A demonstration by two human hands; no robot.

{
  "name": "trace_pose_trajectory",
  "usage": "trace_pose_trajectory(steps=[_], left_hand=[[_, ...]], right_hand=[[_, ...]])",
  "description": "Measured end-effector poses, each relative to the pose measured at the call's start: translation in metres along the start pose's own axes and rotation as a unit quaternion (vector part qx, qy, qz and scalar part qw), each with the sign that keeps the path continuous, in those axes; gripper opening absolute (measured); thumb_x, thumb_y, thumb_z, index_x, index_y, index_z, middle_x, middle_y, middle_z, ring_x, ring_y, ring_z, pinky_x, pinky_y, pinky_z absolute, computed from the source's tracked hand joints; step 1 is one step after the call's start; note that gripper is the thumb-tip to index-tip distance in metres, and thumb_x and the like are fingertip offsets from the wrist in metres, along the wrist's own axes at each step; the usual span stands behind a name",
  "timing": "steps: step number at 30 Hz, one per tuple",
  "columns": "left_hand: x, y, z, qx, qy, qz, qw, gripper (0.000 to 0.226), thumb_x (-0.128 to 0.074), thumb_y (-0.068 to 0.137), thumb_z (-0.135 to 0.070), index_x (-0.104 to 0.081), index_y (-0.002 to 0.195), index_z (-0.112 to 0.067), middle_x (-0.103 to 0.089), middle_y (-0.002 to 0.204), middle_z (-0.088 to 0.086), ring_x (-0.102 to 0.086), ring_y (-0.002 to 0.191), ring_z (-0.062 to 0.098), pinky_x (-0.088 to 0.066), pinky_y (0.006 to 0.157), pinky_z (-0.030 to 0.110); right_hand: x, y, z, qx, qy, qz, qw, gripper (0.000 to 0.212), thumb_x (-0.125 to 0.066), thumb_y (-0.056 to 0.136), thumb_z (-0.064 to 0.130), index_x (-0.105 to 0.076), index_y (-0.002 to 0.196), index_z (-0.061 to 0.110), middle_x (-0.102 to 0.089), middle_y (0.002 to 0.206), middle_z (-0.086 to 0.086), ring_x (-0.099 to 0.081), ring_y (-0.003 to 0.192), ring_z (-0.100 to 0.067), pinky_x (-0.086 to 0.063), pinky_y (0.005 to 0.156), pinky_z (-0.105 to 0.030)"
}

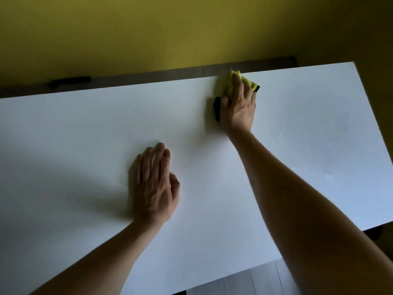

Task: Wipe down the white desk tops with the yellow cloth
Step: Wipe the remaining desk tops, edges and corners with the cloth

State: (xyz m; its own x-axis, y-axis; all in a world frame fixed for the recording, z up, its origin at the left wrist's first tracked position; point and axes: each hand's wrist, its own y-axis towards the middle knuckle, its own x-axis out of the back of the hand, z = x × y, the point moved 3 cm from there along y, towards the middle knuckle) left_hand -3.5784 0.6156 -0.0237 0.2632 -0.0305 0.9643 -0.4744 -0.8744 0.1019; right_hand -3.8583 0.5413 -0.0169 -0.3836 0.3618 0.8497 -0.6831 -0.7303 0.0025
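Observation:
A white desk top point(85, 128) fills most of the view. The yellow cloth point(228, 84), bunched and edged in black, lies at the desk's far edge, right of centre. My right hand point(239, 107) lies on top of the cloth with straight fingers and presses it onto the desk; most of the cloth is hidden under the palm. My left hand point(154, 186) rests flat on the bare desk nearer to me, fingers straight and together, holding nothing.
A yellow wall point(170, 28) rises just behind the desk, with a dark strip point(127, 78) and a black object point(69, 81) in the gap. The desk's right edge runs down at the far right. Pale floorboards point(255, 282) show below the near edge.

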Motion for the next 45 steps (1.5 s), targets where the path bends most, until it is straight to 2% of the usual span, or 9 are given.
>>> trace_pose_trajectory(steps=[4, 10, 15, 20, 24, 28, 35, 39, 45], left_hand=[[0.002, 0.000, 0.000, 0.001, -0.001, -0.007, 1.000, 0.058, -0.048, 0.097, -0.019, -0.047, 0.153, -0.003, -0.037, 0.166, 0.011, -0.037, 0.152, 0.035, -0.024, 0.126, 0.054], [0.001, 0.000, 0.003, -0.007, -0.005, -0.003, 1.000, 0.060, -0.045, 0.097, -0.022, -0.044, 0.154, -0.001, -0.038, 0.165, 0.014, -0.037, 0.152, 0.037, -0.025, 0.125, 0.055], [0.001, 0.000, 0.001, -0.005, -0.005, 0.007, 1.000, 0.062, -0.046, 0.096, -0.022, -0.044, 0.155, -0.003, -0.035, 0.167, 0.012, -0.033, 0.154, 0.034, -0.020, 0.128, 0.051], [-0.001, 0.001, 0.001, -0.006, -0.002, 0.004, 1.000, 0.060, -0.045, 0.096, -0.020, -0.044, 0.154, -0.002, -0.035, 0.167, 0.013, -0.034, 0.154, 0.035, -0.023, 0.127, 0.053], [-0.001, -0.001, 0.000, -0.004, -0.001, 0.003, 1.000, 0.059, -0.045, 0.097, -0.019, -0.045, 0.153, -0.002, -0.036, 0.167, 0.013, -0.035, 0.152, 0.036, -0.024, 0.126, 0.054], [0.001, 0.000, 0.001, -0.008, 0.013, 0.012, 1.000, 0.059, -0.043, 0.097, -0.021, -0.045, 0.152, -0.002, -0.038, 0.165, 0.014, -0.036, 0.151, 0.039, -0.024, 0.125, 0.055], [0.003, 0.000, 0.001, -0.017, 0.009, 0.005, 1.000, 0.061, -0.047, 0.093, -0.020, -0.045, 0.151, -0.001, -0.040, 0.163, 0.016, -0.037, 0.150, 0.040, -0.024, 0.126, 0.054], [0.002, 0.000, 0.000, -0.015, 0.012, 0.000, 1.000, 0.060, -0.045, 0.094, -0.020, -0.046, 0.151, -0.002, -0.040, 0.164, 0.015, -0.036, 0.151, 0.039, -0.024, 0.126, 0.054], [0.000, 0.000, -0.006, -0.013, 0.034, -0.008, 0.999, 0.058, -0.040, 0.094, -0.019, -0.047, 0.149, -0.001, -0.042, 0.162, 0.017, -0.038, 0.149, 0.039, -0.026, 0.125, 0.056]], right_hand=[[-0.041, -0.029, 0.062, 0.148, 0.001, 0.086, 0.985, 0.074, -0.047, 0.084, 0.042, -0.039, 0.154, 0.018, -0.042, 0.153, -0.017, -0.039, 0.139, -0.040, -0.035, 0.116, -0.046], [-0.073, -0.047, 0.110, 0.392, -0.023, 0.202, 0.897, 0.069, -0.056, 0.094, 0.044, -0.038, 0.155, 0.017, -0.044, 0.154, -0.012, -0.040, 0.142, -0.032, -0.024, 0.122, -0.042], [-0.019, 0.017, 0.010, 0.171, -0.005, 0.080, 0.982, 0.070, -0.049, 0.087, 0.039, -0.043, 0.151, 0.012, -0.048, 0.148, -0.017, -0.047, 0.132, -0.040, -0.039, 0.112, -0.043], [0.041, 0.054, -0.063, 0.014, -0.054, 0.029, 0.998, 0.063, -0.038, 0.098, 0.038, -0.029, 0.157, 0.017, -0.036, 0.157, -0.012, -0.037, 0.141, -0.035, -0.031, 0.117, -0.042], [0.016, 0.021, -0.021, 0.066, -0.085, 0.033, 0.994, 0.072, -0.031, 0.088, 0.040, -0.039, 0.154, 0.013, -0.040, 0.155, -0.017, -0.036, 0.143, -0.040, -0.029, 0.120, -0.045], [-0.025, -0.065, 0.046, 0.209, -0.027, 0.080, 0.974, 0.070, -0.050, 0.084, 0.045, -0.052, 0.146, 0.013, -0.052, 0.144, -0.019, -0.050, 0.129, -0.042, -0.045, 0.100, -0.044], [-0.029, -0.094, 0.055, 0.297, -0.028, 0.116, 0.947, 0.062, -0.061, 0.092, 0.040, -0.049, 0.149, 0.016, -0.052, 0.146, -0.013, -0.047, 0.132, -0.035, -0.034, 0.112, -0.040], [0.011, -0.057, -0.019, 0.211, -0.025, 0.067, 0.975, 0.068, -0.051, 0.086, 0.046, -0.050, 0.147, 0.016, -0.051, 0.145, -0.016, -0.052, 0.127, -0.040, -0.048, 0.102, -0.041], [0.092, -0.005, -0.146, 0.055, -0.046, -0.002, 0.997, 0.061, -0.047, 0.092, 0.037, -0.042, 0.151, 0.024, -0.045, 0.150, -0.009, -0.044, 0.133, -0.034, -0.041, 0.108, -0.043]])
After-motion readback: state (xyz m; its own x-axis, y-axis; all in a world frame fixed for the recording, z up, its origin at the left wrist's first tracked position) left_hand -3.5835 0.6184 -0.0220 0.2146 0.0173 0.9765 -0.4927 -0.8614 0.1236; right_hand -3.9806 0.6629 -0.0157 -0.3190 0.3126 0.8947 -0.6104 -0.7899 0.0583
